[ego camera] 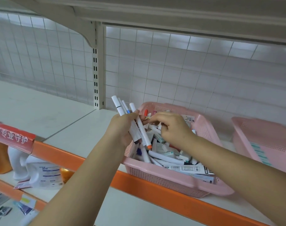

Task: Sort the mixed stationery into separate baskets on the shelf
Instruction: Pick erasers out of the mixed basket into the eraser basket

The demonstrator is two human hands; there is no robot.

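Note:
A pink basket full of mixed stationery stands on the white shelf, with white pens, erasers and paper packets heaped inside. My left hand grips a bundle of several white marker pens over the basket's left edge, their ends sticking out above and below my fist. My right hand hovers over the pile with fingers curled, pinching a small item beside the bundle; what it pinches is mostly hidden. A second pink basket sits to the right, holding a teal-striped packet.
The shelf has an orange front rail and a wire grid back. A red sign hangs at the left edge. Bottles and packets lie on lower shelves at bottom left. Another shelf board runs overhead.

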